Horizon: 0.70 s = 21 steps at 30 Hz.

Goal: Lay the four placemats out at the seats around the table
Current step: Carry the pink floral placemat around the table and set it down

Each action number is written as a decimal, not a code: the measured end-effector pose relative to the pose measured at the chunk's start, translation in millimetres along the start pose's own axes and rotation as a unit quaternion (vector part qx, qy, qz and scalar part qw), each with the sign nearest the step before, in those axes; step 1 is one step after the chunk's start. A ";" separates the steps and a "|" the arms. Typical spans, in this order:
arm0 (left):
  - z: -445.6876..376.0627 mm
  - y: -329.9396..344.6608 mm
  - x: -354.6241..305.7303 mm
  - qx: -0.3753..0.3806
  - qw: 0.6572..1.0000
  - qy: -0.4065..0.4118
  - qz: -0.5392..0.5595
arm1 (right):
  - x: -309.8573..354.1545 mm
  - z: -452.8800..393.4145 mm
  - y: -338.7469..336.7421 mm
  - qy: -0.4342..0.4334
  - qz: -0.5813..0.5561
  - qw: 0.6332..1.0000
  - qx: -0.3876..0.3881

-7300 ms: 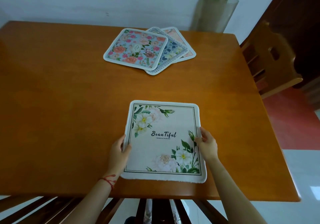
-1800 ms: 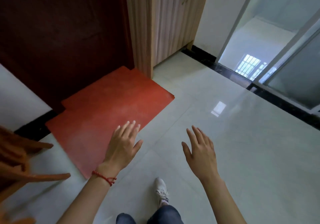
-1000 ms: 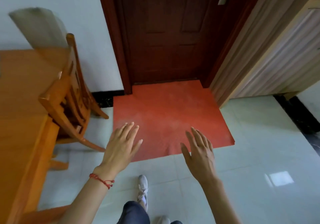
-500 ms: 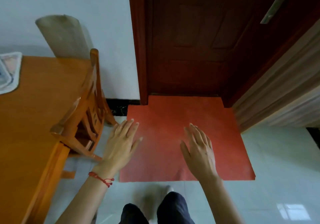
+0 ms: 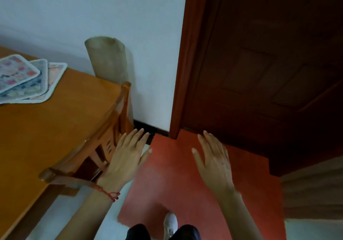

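Orange table [image 5: 46,128] at frame left carries stacked placemats [image 5: 24,78] upper left, undistributed; we judge our left hand [image 5: 126,158] and right hand [image 5: 213,160], flat-fingered and empty, free for fetching.

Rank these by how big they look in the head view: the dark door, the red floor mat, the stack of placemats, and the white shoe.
1. dark door
2. red floor mat, partly hidden by the hands
3. stack of placemats, cut off at the left edge
4. white shoe

Left grip [image 5: 128,158] and right grip [image 5: 213,158] flat, fingers straight
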<state>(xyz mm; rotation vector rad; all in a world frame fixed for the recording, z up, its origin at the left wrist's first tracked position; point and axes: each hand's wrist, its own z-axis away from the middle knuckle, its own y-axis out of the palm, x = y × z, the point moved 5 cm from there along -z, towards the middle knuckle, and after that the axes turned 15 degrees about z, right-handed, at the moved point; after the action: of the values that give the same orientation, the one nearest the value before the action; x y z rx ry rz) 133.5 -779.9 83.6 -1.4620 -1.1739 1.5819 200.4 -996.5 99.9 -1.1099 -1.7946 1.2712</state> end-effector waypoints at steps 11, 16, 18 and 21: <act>-40.8 -25.2 50.5 -0.041 0.993 -0.114 -0.003 | 38.3 -93.8 37.6 -0.105 -0.038 0.993 0.031; -56.0 -38.9 87.9 -0.053 0.989 -0.140 -0.004 | 77.3 -130.7 50.2 -0.143 -0.040 0.988 0.037; -62.2 -44.0 105.5 -0.056 0.986 -0.156 -0.003 | 94.4 -146.7 56.4 -0.157 -0.045 0.986 0.039; -71.2 -55.4 132.2 -0.068 0.982 -0.178 -0.004 | 123.6 -172.4 64.6 -0.174 -0.053 0.982 0.046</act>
<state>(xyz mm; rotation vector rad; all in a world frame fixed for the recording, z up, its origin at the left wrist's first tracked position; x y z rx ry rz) 179.4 -626.6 87.5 -1.2872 -1.5133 1.8393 315.7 -807.0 96.4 -0.7634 -1.9921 1.5377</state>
